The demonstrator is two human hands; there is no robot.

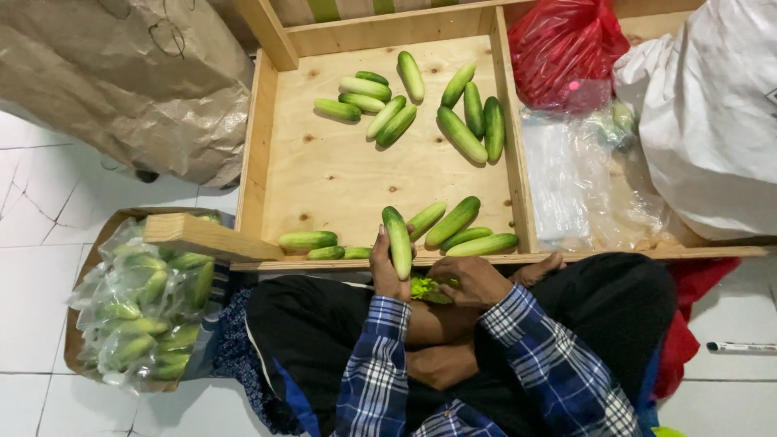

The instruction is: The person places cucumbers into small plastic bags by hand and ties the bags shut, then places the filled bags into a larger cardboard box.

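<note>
My left hand [387, 271] is shut on a green cucumber [397, 240] held upright over the front rail of a shallow wooden tray [324, 174]. My right hand [473, 281] rests just right of it, fingers closed on a small bright green piece [426, 287] between the two hands. Several loose cucumbers lie in the tray: one cluster at the back [421, 105], another along the front edge [453, 222]. I sit cross-legged in dark trousers and a blue plaid shirt.
A clear bag full of cucumbers [142, 311] sits in a cardboard box at my left. Crumpled brown paper [137, 81] lies behind it. To the right are a red plastic bag [562, 48], clear plastic bags [579, 178], a white sack [712, 113] and a marker pen [740, 346] on the white tiled floor.
</note>
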